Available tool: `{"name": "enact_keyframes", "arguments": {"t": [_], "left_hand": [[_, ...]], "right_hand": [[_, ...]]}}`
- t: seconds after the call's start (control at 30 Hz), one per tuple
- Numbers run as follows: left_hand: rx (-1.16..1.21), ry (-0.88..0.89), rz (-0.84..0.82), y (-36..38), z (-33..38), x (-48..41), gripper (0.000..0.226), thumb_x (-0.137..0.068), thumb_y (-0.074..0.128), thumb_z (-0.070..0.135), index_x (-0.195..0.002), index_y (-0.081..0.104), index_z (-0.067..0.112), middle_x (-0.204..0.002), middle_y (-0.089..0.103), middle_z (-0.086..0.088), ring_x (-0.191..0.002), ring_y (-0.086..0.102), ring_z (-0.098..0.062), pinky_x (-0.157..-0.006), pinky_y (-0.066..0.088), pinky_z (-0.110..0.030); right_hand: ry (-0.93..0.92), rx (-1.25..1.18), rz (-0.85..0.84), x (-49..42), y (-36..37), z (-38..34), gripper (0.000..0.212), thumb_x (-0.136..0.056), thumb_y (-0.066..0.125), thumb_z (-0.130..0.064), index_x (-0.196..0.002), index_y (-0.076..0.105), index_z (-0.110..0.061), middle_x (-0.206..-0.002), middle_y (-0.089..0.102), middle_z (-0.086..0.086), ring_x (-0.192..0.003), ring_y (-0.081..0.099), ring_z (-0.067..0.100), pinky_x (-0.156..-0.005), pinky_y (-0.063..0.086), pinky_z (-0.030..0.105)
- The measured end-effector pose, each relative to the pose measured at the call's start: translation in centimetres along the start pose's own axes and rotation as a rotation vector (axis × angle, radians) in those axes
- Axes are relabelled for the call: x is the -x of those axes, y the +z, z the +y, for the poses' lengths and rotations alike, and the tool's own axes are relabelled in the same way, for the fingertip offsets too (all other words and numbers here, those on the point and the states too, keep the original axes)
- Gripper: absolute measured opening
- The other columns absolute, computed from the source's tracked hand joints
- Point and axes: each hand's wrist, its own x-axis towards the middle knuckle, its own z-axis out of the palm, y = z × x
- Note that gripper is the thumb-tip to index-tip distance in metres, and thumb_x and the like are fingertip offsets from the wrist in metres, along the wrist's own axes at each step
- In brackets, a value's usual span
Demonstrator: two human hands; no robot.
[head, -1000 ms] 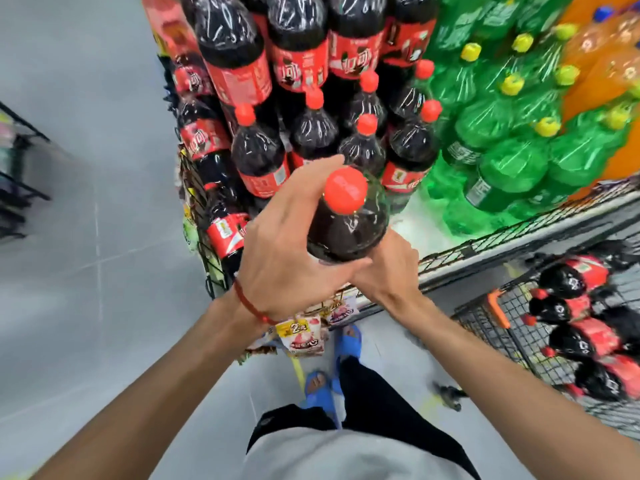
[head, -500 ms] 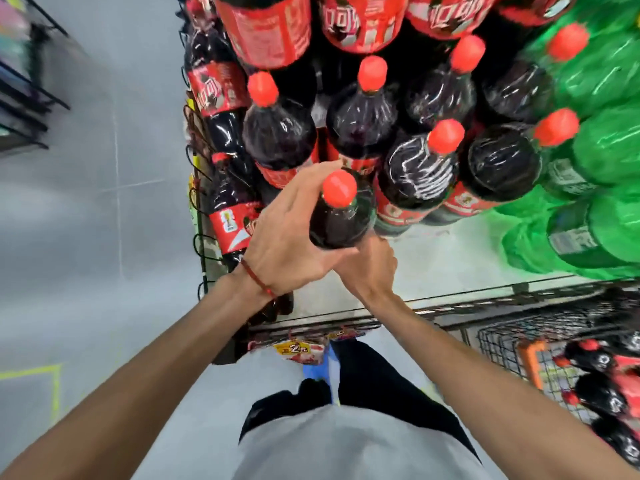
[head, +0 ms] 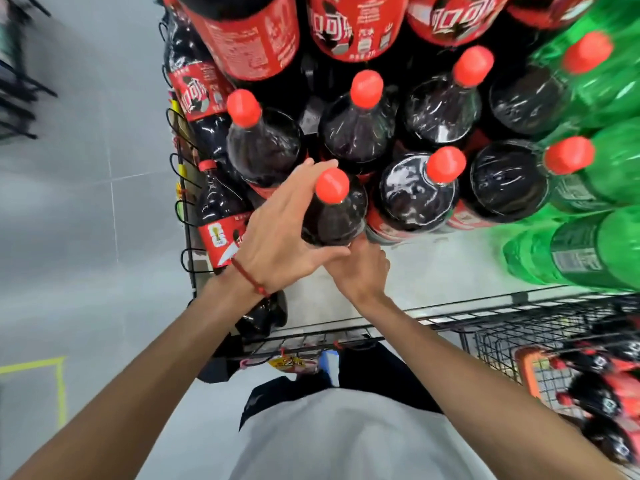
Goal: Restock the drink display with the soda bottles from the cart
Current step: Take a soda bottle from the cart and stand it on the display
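A dark cola bottle [head: 337, 216] with a red cap stands upright at the front left of the display shelf [head: 433, 271], beside several other cola bottles [head: 415, 195]. My left hand [head: 280, 233] wraps around its left shoulder, fingers reaching past the cap. My right hand [head: 360, 268] holds the bottle low down at its near side, its fingers hidden under the bottle. Whether the bottle's base touches the shelf is hidden. The cart [head: 554, 362] at the lower right holds more cola bottles [head: 602, 393] lying down.
Green soda bottles [head: 588, 202] fill the right of the display. Smaller cola bottles [head: 221, 216] hang in wire holders on the display's left side. A black wire rail [head: 450, 317] edges the shelf front. Grey floor lies to the left.
The bottle has moved forward and lower into the front row next to the other cola bottles. My head has leaned closer over the display. Both hands keep their hold.
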Motion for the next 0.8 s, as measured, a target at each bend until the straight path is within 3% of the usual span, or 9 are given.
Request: {"name": "enact_keyframes", "arguments": {"t": [0.1, 0.2, 0.27, 0.37, 0.47, 0.53, 0.6, 0.67, 0.8], "left_hand": [[0.0, -0.002, 0.011, 0.3, 0.2, 0.2, 0.115, -0.067, 0.092, 0.046, -0.158, 0.027, 0.018, -0.162, 0.026, 0.015, -0.155, 0.017, -0.011, -0.12, 0.02, -0.014], [0.049, -0.028, 0.084, 1.0, 0.2, 1.2, 0.117, -0.069, 0.092, 0.039, -0.159, 0.023, 0.011, -0.166, 0.024, 0.002, -0.155, 0.018, -0.016, -0.123, 0.028, -0.028], [0.094, -0.061, 0.122, 1.4, 0.2, 2.2, 0.117, -0.071, 0.092, 0.033, -0.159, 0.02, 0.006, -0.166, 0.023, -0.005, -0.156, 0.018, -0.019, -0.124, 0.028, -0.033], [0.175, -0.078, 0.177, 1.9, 0.6, 4.5, 0.109, -0.077, 0.087, 0.019, -0.16, 0.016, 0.004, -0.166, 0.019, -0.01, -0.156, 0.015, -0.019, -0.125, 0.021, -0.025], [0.295, -0.125, 0.211, 2.4, 0.1, 7.1, 0.105, -0.079, 0.083, 0.01, -0.16, 0.016, 0.009, -0.165, 0.021, -0.008, -0.155, 0.02, -0.018, -0.124, 0.028, -0.041], [0.371, -0.133, 0.189, 2.7, -0.3, 9.0, 0.1, -0.081, 0.08, 0.008, -0.16, 0.019, 0.013, -0.163, 0.023, -0.003, -0.153, 0.026, -0.019, -0.12, 0.033, -0.05], [0.422, -0.141, 0.157, 2.7, -0.2, 10.6, 0.091, -0.083, 0.075, 0.005, -0.158, 0.024, 0.016, -0.159, 0.029, 0.001, -0.147, 0.036, -0.017, -0.117, 0.038, -0.048], [0.453, -0.16, 0.143, 2.6, 0.2, 12.0, 0.083, -0.086, 0.072, 0.001, -0.156, 0.03, 0.016, -0.154, 0.036, -0.001, -0.138, 0.045, -0.01, -0.113, 0.044, -0.037], [0.451, -0.086, 0.081, 3.0, 1.7, 16.1, 0.068, -0.089, 0.068, 0.001, -0.148, 0.041, 0.02, -0.142, 0.048, 0.001, -0.124, 0.054, -0.002, -0.101, 0.051, -0.025]], "right_hand": [[0.038, -0.04, -0.008, 0.1, -0.1, -0.3, 0.065, -0.08, 0.074, -0.052, -0.133, 0.053, -0.021, -0.114, 0.072, 0.005, -0.107, 0.067, 0.036, -0.083, 0.05, 0.04], [0.058, -0.135, -0.04, 0.9, -0.1, -1.0, 0.076, -0.08, 0.077, -0.048, -0.144, 0.043, -0.024, -0.124, 0.07, 0.001, -0.112, 0.065, 0.032, -0.089, 0.054, 0.041], [0.06, -0.21, -0.047, 1.4, 0.1, -1.1, 0.081, -0.078, 0.072, -0.05, -0.146, 0.04, -0.021, -0.129, 0.068, 0.005, -0.116, 0.065, 0.033, -0.093, 0.054, 0.046], [0.045, -0.279, -0.019, 2.7, 0.5, -0.4, 0.084, -0.071, 0.061, -0.058, -0.144, 0.044, -0.022, -0.131, 0.067, 0.002, -0.113, 0.066, 0.03, -0.092, 0.056, 0.048], [0.057, -0.376, -0.017, 5.1, -0.1, -0.6, 0.064, -0.087, 0.071, -0.033, -0.146, 0.049, -0.018, -0.123, 0.061, -0.009, -0.11, 0.062, 0.013, -0.091, 0.051, 0.032], [0.056, -0.421, 0.049, 6.9, -0.1, -0.1, 0.053, -0.092, 0.072, -0.019, -0.141, 0.055, -0.012, -0.118, 0.06, -0.008, -0.108, 0.065, 0.014, -0.094, 0.051, 0.033], [0.04, -0.486, 0.105, 9.1, 0.0, 0.3, 0.044, -0.092, 0.072, -0.017, -0.134, 0.06, -0.01, -0.122, 0.066, -0.002, -0.097, 0.069, 0.013, -0.099, 0.054, 0.04], [0.014, -0.528, 0.128, 11.0, 0.2, 0.4, 0.037, -0.092, 0.072, -0.014, -0.128, 0.064, -0.012, -0.119, 0.07, 0.0, -0.087, 0.068, 0.002, -0.097, 0.055, 0.037], [0.002, -0.687, 0.241, 17.0, 0.8, 2.2, 0.03, -0.092, 0.067, -0.004, -0.121, 0.067, -0.013, -0.107, 0.074, 0.0, -0.095, 0.07, 0.004, -0.091, 0.058, 0.032]]}}
